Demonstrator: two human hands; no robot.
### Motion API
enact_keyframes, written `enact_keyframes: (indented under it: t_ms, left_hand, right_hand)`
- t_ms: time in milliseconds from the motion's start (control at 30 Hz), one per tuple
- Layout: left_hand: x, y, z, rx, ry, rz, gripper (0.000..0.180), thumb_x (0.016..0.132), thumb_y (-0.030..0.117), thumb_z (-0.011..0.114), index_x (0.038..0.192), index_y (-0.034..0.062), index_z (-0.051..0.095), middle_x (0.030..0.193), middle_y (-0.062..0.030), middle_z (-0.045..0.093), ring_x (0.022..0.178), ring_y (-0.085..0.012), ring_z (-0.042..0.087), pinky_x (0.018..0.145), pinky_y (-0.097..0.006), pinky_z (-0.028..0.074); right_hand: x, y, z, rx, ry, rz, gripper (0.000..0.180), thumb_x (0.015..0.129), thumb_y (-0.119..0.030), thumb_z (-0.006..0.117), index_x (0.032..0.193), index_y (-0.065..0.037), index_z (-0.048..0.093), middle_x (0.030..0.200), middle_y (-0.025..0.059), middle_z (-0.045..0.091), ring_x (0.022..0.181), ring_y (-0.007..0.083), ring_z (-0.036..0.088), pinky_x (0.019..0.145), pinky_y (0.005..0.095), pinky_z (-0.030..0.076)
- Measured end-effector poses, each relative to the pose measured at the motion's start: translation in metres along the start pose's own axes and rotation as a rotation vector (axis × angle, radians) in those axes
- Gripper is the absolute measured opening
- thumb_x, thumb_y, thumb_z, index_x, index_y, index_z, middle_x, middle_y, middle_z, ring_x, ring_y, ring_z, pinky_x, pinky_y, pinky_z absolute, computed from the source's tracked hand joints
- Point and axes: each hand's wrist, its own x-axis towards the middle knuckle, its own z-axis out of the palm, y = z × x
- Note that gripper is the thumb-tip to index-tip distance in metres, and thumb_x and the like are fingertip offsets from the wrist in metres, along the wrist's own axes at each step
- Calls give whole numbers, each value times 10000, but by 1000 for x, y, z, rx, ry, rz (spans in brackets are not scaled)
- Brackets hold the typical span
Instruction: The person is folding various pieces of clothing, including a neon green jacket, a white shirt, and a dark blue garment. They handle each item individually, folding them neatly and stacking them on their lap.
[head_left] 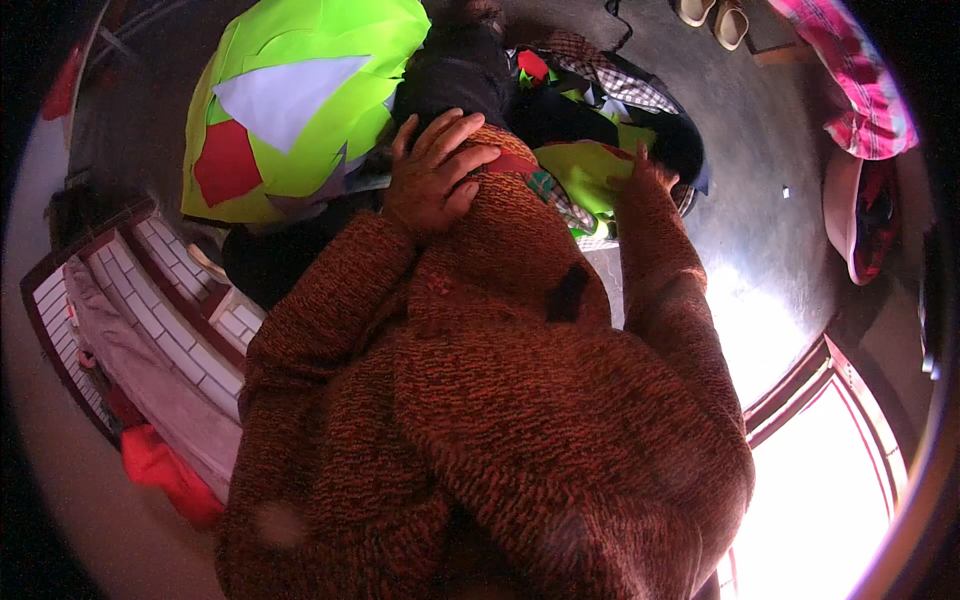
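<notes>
Sweater (500,400) of rust-brown knit fills the middle and serves as landmark. At its upper edge the left hand (435,175) lies flat, fingers spread and relaxed, pressing on the knit without clenching. Right of it, the right hand (645,165) is mostly hidden behind its sleeve, so its grip I cannot tell; it reaches into green fabric scraps (585,175) just above the sweater. Up-left lies a neon-green patchwork cloth (300,110).

We see our left hand (435,175) spread flat on rust-brown knitted cloth (520,250) bunched before us. Our right hand (645,165), mostly hidden past its sleeve, reaches a neon yellow-green fabric piece (585,175) lying crumpled among checked scraps.
</notes>
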Motion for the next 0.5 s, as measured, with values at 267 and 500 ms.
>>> enact_keyframes:
  t_ms: [267, 500]
  left_hand:
    - [1, 3, 1, -23, 38, -5, 400, 786, 215, 488, 1180, 178, 551, 1368, -100, 419, 1279, -304, 368, 1045, -557, 146]
    - [0, 2, 1, -23, 61, 8, 390, 803, 236, 465, 1175, 161, 553, 1362, -101, 423, 1269, -300, 379, 1042, -553, 153]
  right_hand:
    - [-22, -60, 52, -1, 210, -258, 805, 726, -311, 688, 1399, -171, 270, 1404, 171, 336, 1242, 360, 399, 1013, 548, 264]
    - [-25, -49, 58, 132, 224, -333, 746, 727, -265, 679, 1367, -159, 312, 1367, 167, 376, 1212, 343, 429, 993, 520, 298]
